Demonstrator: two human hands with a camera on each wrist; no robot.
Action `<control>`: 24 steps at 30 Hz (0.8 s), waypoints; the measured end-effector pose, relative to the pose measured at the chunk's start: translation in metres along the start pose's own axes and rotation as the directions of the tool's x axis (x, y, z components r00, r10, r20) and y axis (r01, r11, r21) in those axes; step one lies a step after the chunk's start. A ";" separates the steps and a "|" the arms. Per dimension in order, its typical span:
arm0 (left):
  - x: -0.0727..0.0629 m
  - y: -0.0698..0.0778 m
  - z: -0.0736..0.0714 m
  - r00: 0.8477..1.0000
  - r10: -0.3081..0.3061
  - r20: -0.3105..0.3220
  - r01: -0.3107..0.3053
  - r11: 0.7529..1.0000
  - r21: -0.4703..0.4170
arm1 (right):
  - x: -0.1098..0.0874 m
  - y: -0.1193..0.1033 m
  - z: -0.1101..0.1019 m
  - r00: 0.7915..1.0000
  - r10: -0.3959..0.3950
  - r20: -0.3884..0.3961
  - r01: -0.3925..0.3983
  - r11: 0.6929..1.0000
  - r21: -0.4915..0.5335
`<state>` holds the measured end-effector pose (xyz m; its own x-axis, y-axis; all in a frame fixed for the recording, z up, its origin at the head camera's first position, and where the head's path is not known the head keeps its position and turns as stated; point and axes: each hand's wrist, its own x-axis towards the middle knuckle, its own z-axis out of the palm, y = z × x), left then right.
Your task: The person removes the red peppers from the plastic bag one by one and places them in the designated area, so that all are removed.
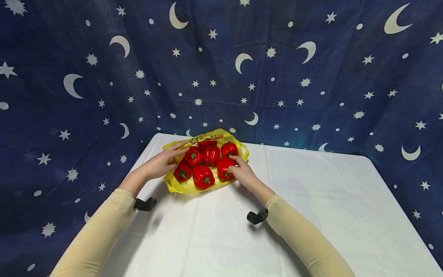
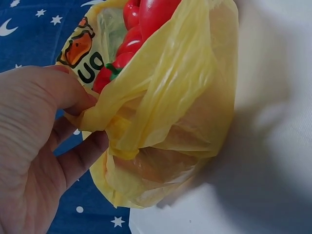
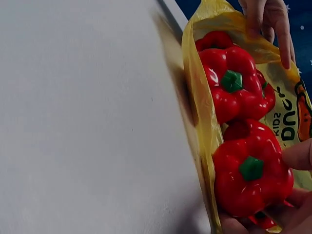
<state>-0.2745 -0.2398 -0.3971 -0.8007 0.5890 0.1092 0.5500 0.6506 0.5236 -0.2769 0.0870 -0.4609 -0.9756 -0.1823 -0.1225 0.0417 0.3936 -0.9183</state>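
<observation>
A yellow plastic bag (image 1: 183, 187) lies with its mouth spread wide, several red bell peppers (image 1: 203, 177) with green stems inside. My left hand (image 1: 162, 161) is at the bag's left side; in the left wrist view its thumb and fingers pinch the yellow plastic rim (image 2: 92, 117). At the right end of the bag, my right hand (image 1: 243, 175) grips a bell pepper (image 1: 223, 169). The right wrist view has this bell pepper (image 3: 234, 185) with thumb on one side and fingers beneath, beside the bag's near wall (image 3: 202, 122).
The bag rests on a white-covered table (image 1: 311, 204), near its back edge. Behind hangs a dark blue cloth (image 1: 221, 69) with moons and stars. Black wrist cameras sit on the left sleeve (image 1: 104, 223) and the right sleeve (image 1: 304, 234). Black lettering and an orange print (image 2: 78, 48) mark the bag.
</observation>
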 end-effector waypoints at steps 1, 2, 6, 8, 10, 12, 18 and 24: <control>0.000 0.000 0.000 1.000 -0.003 0.000 0.003 1.000 -0.002 | 0.000 0.000 -0.001 1.000 -0.004 0.013 0.004 1.000 0.005; 0.000 0.000 0.000 1.000 -0.005 -0.001 0.005 1.000 -0.004 | 0.001 0.001 -0.003 1.000 -0.009 0.029 0.009 1.000 0.011; -0.001 0.000 0.000 1.000 -0.009 -0.004 0.009 1.000 -0.012 | 0.003 0.004 -0.008 0.994 -0.045 0.104 0.042 0.999 0.027; -0.001 0.000 0.000 1.000 -0.009 -0.005 0.009 1.000 -0.017 | 0.004 0.005 -0.010 0.989 -0.062 0.132 0.062 0.998 0.006; -0.001 0.000 -0.001 1.000 -0.010 -0.005 0.010 1.000 -0.019 | 0.004 0.007 -0.010 0.986 -0.080 0.144 0.086 0.996 -0.039; -0.002 -0.001 -0.001 1.000 -0.011 -0.006 0.011 1.000 -0.018 | 0.002 0.008 -0.009 0.985 -0.099 0.139 0.112 0.990 -0.091; -0.002 -0.001 -0.001 1.000 -0.027 -0.007 0.026 0.999 -0.026 | -0.001 0.013 -0.001 0.987 -0.138 0.085 0.155 0.956 -0.247; -0.002 -0.003 0.001 1.000 -0.016 -0.019 0.016 0.999 -0.028 | -0.003 0.014 0.003 0.991 -0.130 0.043 0.137 0.950 -0.282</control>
<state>-0.2747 -0.2425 -0.3996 -0.8139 0.5692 0.1168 0.5305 0.6459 0.5489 -0.2723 0.0908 -0.4745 -0.9626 -0.2702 -0.0183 -0.1544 0.6033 -0.7825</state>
